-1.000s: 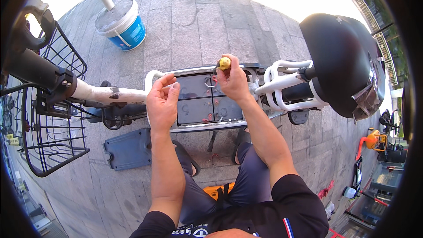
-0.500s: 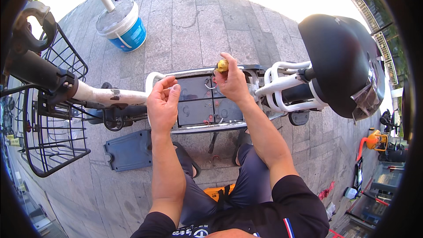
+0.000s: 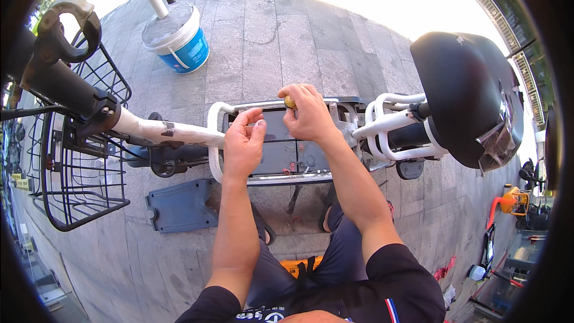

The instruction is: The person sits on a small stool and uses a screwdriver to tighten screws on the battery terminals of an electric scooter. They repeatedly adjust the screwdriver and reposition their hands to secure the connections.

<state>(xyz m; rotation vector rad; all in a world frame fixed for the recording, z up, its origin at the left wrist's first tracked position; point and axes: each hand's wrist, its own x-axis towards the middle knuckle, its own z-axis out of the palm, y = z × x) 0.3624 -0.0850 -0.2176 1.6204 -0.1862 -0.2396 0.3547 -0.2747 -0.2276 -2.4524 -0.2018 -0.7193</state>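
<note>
My right hand (image 3: 309, 113) is closed round a yellow-handled screwdriver (image 3: 290, 102); only the rounded handle end shows, and its shaft is hidden. Beneath both hands are several dark grey battery blocks (image 3: 278, 153) with reddish terminals, seated in the white-framed footwell of an electric bike (image 3: 179, 133). My left hand (image 3: 243, 146) hovers over the left side of these batteries, palm turned inward. Its fingers are loosely bent and the thumb stands apart, with nothing visible in them.
A dark grey plastic cover (image 3: 182, 205) lies on the paving at near left. The bike's wire basket (image 3: 78, 170) is at left, its black seat (image 3: 463, 93) at right. A blue-and-white bucket (image 3: 185, 48) holding a pole stands at far left. An orange machine (image 3: 511, 200) sits at far right.
My right hand has come nearer and left, turning over the screwdriver so less of its handle shows. My left hand stays over the batteries. The whole view has shifted slightly.
</note>
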